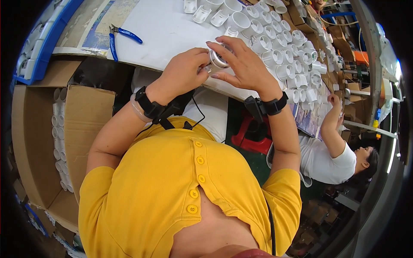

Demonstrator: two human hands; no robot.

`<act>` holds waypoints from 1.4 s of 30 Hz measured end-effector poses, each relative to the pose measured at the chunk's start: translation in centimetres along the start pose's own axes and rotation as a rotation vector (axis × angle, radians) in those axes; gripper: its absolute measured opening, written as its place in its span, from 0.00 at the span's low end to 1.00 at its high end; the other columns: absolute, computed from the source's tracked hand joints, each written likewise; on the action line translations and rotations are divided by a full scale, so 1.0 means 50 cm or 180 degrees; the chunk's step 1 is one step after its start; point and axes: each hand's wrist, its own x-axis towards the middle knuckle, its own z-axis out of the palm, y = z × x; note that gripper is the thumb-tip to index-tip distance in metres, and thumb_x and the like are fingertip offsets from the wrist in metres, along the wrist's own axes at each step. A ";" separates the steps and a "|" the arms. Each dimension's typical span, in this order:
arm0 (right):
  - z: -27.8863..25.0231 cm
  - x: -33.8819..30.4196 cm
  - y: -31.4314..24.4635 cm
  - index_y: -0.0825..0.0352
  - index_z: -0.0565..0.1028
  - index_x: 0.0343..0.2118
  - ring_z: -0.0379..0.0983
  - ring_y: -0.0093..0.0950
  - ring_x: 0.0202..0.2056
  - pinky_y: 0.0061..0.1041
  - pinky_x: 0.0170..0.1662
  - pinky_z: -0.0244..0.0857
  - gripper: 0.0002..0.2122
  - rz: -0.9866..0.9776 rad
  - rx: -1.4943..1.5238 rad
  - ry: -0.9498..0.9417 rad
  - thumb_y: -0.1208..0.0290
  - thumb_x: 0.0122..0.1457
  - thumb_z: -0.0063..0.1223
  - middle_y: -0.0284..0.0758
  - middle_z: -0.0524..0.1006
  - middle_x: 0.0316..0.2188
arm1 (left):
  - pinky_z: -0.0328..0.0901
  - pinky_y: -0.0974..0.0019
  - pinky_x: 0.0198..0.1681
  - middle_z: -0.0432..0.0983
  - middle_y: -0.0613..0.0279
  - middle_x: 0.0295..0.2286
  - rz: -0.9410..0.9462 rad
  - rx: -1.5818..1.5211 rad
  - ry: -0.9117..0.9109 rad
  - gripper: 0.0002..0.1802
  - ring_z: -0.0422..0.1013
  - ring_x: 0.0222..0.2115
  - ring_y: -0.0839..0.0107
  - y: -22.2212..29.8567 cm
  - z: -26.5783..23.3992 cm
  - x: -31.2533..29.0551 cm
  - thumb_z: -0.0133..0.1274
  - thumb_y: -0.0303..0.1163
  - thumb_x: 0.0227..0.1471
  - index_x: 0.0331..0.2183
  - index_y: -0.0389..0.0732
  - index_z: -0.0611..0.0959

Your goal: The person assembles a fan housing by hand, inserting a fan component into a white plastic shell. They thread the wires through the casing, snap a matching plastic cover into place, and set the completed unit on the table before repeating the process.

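Both my hands meet over the near edge of a white worktable (159, 26), around a small round part (218, 59) with a silvery, shiny rim. My right hand (246, 66) curls its fingers over the far side of this part, thumb below, and grips it. At the part's left side my left hand (183, 73) is closed, fingertips pinched together against it; a small pale bit shows there, too hidden to name. Just beyond and to the right stand many white plastic cups (238, 21), some with small side pieces. A pair of cutters with blue handles (130, 35) lies to the left.
A blue crate (45, 47) with white parts stands at the far left. Below it, an open cardboard box (92, 124) holds white tubes (58, 133). A red stool (254, 144) is under the table. At right, a co-worker in a white shirt (325, 159) reaches toward the table.
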 end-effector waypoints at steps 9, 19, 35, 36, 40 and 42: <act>0.005 -0.021 0.032 0.55 0.63 0.58 0.63 0.40 0.51 0.33 0.52 0.61 0.30 0.0123 0.0429 -0.0236 0.55 0.52 0.56 0.41 0.65 0.52 | 0.66 0.65 0.41 0.74 0.54 0.36 0.0020 -0.0385 -0.0464 0.08 0.71 0.37 0.58 0.003 -0.027 -0.003 0.52 0.31 0.44 0.26 0.37 0.75; -0.078 -0.002 -0.001 0.68 0.63 0.57 0.64 0.30 0.51 0.27 0.53 0.58 0.27 -0.0315 0.2176 0.0674 0.64 0.55 0.52 0.38 0.67 0.53 | 0.66 0.64 0.47 0.72 0.56 0.39 -0.1400 -0.4170 -0.0688 0.29 0.71 0.41 0.69 0.041 -0.027 0.092 0.37 0.55 0.60 0.44 0.36 0.67; -0.022 0.037 -0.038 0.69 0.75 0.41 0.67 0.21 0.43 0.18 0.45 0.60 0.12 0.0627 0.3534 0.1878 0.72 0.58 0.42 0.32 0.72 0.43 | 0.74 0.60 0.35 0.74 0.57 0.40 -0.1509 -0.3844 -0.0414 0.34 0.76 0.36 0.65 0.085 -0.006 0.108 0.35 0.62 0.56 0.50 0.44 0.69; -0.021 0.037 -0.039 0.69 0.75 0.41 0.67 0.21 0.43 0.18 0.45 0.60 0.12 0.0633 0.3539 0.1891 0.72 0.58 0.42 0.32 0.72 0.43 | 0.73 0.62 0.34 0.74 0.57 0.37 -0.1511 -0.3956 -0.0403 0.34 0.75 0.33 0.66 0.088 -0.006 0.109 0.37 0.62 0.56 0.49 0.43 0.68; -0.017 0.037 -0.039 0.69 0.75 0.40 0.67 0.21 0.43 0.18 0.45 0.60 0.12 0.0681 0.3694 0.1885 0.72 0.57 0.42 0.32 0.73 0.42 | 0.73 0.66 0.31 0.73 0.58 0.32 -0.1486 -0.4192 -0.0409 0.33 0.75 0.29 0.68 0.090 -0.005 0.109 0.40 0.60 0.56 0.49 0.42 0.65; -0.012 0.038 -0.034 0.68 0.77 0.40 0.69 0.20 0.41 0.18 0.43 0.63 0.12 0.0643 0.3652 0.1944 0.71 0.57 0.45 0.31 0.72 0.40 | 0.73 0.65 0.32 0.73 0.58 0.32 -0.1427 -0.4207 -0.0440 0.33 0.75 0.30 0.68 0.087 -0.005 0.107 0.40 0.60 0.56 0.49 0.41 0.64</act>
